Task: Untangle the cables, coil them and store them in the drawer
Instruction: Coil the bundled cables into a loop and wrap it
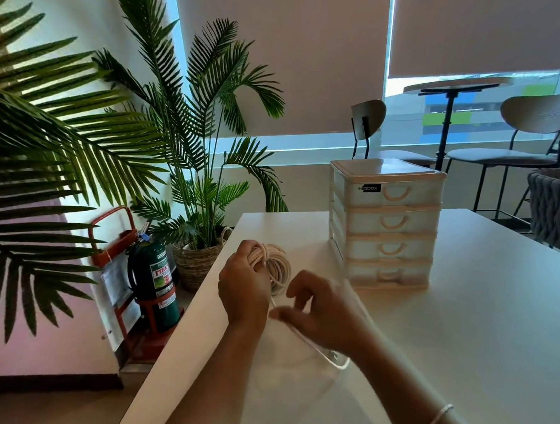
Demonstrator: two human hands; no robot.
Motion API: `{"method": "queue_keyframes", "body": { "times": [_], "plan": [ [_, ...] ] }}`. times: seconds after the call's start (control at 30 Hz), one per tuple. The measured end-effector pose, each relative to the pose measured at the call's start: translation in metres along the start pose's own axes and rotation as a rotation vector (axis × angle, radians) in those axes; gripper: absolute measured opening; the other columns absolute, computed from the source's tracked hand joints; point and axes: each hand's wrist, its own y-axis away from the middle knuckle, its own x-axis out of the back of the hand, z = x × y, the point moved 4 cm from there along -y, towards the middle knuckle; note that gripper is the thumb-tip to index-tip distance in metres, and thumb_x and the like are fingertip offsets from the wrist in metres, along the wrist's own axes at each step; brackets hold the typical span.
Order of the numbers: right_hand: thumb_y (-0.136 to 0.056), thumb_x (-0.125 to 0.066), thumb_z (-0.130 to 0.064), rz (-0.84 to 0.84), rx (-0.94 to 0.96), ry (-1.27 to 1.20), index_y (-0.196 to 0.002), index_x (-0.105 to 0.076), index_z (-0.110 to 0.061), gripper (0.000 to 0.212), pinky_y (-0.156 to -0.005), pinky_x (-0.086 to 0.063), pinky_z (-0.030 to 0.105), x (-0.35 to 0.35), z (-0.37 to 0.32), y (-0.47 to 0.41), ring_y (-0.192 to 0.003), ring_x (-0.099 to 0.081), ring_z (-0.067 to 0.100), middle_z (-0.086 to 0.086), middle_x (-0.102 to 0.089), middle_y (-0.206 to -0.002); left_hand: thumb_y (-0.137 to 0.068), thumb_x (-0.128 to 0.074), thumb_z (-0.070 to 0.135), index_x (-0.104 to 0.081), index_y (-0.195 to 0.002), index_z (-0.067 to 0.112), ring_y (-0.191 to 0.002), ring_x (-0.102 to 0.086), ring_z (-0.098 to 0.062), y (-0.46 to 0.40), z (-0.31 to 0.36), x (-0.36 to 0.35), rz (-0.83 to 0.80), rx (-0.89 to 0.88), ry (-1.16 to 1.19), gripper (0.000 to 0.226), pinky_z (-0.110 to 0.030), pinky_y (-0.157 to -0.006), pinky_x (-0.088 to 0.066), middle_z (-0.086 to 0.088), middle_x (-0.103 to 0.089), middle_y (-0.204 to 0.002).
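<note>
Right hand (323, 312): fingers curled, pinching a loose run of white cable (335, 362) that trails back across the tabletop (477, 338) under the wrist. Left hand (243, 283): closed around a coil (275, 264) of the same cable, held just above the tabletop's left edge. Beyond the hands, a four-drawer unit (386, 225) stands upright on the tabletop, all drawers closed; walls translucent, contents cannot be told. Far: potted palm (205, 181) in a basket, fire extinguisher (153, 279) on the floor.
</note>
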Motion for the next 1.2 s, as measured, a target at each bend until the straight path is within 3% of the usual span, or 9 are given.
{"method": "queue_keyframes", "body": {
  "times": [0.17, 0.37, 0.5, 0.57, 0.7, 0.83, 0.97, 1.1, 1.2],
  "plan": [
    [-0.081, -0.066, -0.031, -0.161, -0.144, 0.114, -0.095, -0.071, -0.024, 0.016, -0.074, -0.051, 0.023, -0.011, 0.006, 0.0, -0.079, -0.065, 0.011, -0.006, -0.072, -0.085, -0.088, -0.05, 0.003, -0.061, -0.112, 0.011, -0.099, -0.058, -0.035, 0.002, 0.0, 0.0, -0.015, 0.037, -0.01, 0.028, -0.032, -0.071, -0.039, -0.015, -0.065, -0.107],
    [-0.051, -0.065, -0.001, -0.474, -0.211, -0.86, -0.053, -0.07, -0.013, 0.014, -0.049, -0.043, 0.015, 0.035, 0.015, 0.013, -0.046, -0.054, 0.008, 0.001, -0.061, -0.05, -0.083, -0.051, 0.0, -0.063, -0.109, 0.011, -0.099, -0.058, -0.037, -0.006, -0.014, 0.006, 0.037, 0.112, 0.007, 0.03, -0.037, -0.075, -0.045, -0.017, -0.066, -0.105],
    [-0.024, -0.072, -0.02, 0.015, -0.313, -1.242, -0.041, -0.058, -0.011, 0.023, -0.051, -0.039, 0.023, 0.076, 0.051, 0.009, -0.039, -0.043, 0.011, -0.001, -0.045, -0.039, -0.082, -0.051, -0.001, -0.064, -0.106, 0.013, -0.097, -0.059, -0.036, -0.006, -0.015, 0.006, 0.057, 0.122, 0.008, 0.031, -0.035, -0.073, -0.044, -0.015, -0.067, -0.102],
    [-0.044, -0.068, -0.016, 0.364, -0.469, -1.352, -0.044, -0.049, -0.015, 0.018, -0.05, -0.032, 0.022, 0.088, 0.074, 0.011, -0.035, -0.031, 0.01, -0.005, -0.035, -0.037, -0.081, -0.05, -0.003, -0.064, -0.103, 0.014, -0.094, -0.059, -0.035, -0.006, -0.017, 0.005, 0.065, 0.119, 0.008, 0.031, -0.034, -0.07, -0.044, -0.013, -0.068, -0.1],
    [-0.078, -0.053, -0.01, 0.768, -0.884, -0.866, -0.063, -0.052, -0.01, 0.015, -0.049, -0.028, 0.028, 0.092, 0.107, 0.023, -0.044, -0.032, 0.015, 0.001, -0.039, -0.053, -0.08, -0.05, -0.003, -0.065, -0.102, 0.013, -0.093, -0.059, -0.035, -0.006, -0.017, 0.007, 0.086, 0.119, 0.013, 0.03, -0.036, -0.071, -0.046, -0.015, -0.068, -0.099],
    [-0.091, -0.048, -0.021, 0.941, -0.911, -0.43, -0.102, -0.062, -0.006, 0.024, -0.088, -0.047, 0.038, 0.093, 0.117, 0.029, -0.097, -0.058, 0.03, 0.013, -0.064, -0.098, -0.081, -0.052, -0.003, -0.064, -0.104, 0.013, -0.094, -0.059, -0.035, -0.005, -0.015, 0.006, 0.076, 0.112, 0.005, 0.03, -0.034, -0.072, -0.044, -0.014, -0.067, -0.1],
    [-0.095, -0.04, -0.019, 1.252, -0.891, -0.471, -0.122, -0.048, -0.005, 0.031, -0.094, -0.041, 0.03, 0.113, 0.121, 0.04, -0.117, -0.051, 0.032, 0.018, -0.052, -0.126, -0.081, -0.05, -0.004, -0.064, -0.104, 0.012, -0.094, -0.059, -0.033, -0.006, -0.017, 0.009, 0.093, 0.127, 0.028, 0.031, -0.029, -0.067, -0.039, -0.013, -0.067, -0.102],
    [-0.087, -0.052, -0.016, 0.92, -0.99, -0.001, -0.138, -0.031, -0.005, 0.056, -0.107, -0.026, 0.045, 0.111, 0.108, 0.036, -0.129, -0.028, 0.042, 0.026, -0.026, -0.143, -0.083, -0.051, -0.002, -0.064, -0.102, 0.011, -0.091, -0.06, -0.034, -0.004, -0.013, 0.004, 0.062, 0.11, 0.036, 0.027, -0.032, -0.068, -0.043, -0.014, -0.068, -0.099],
    [-0.085, -0.06, -0.023, 0.581, -0.606, 0.211, -0.132, -0.045, -0.01, 0.051, -0.098, -0.028, 0.033, 0.08, 0.075, 0.011, -0.123, -0.039, 0.037, 0.021, -0.041, -0.137, -0.086, -0.049, -0.001, -0.065, -0.097, 0.009, -0.082, -0.057, -0.03, 0.004, -0.001, -0.006, 0.0, 0.117, 0.086, 0.022, -0.027, -0.062, -0.035, -0.015, -0.068, -0.092]
  ]
}}
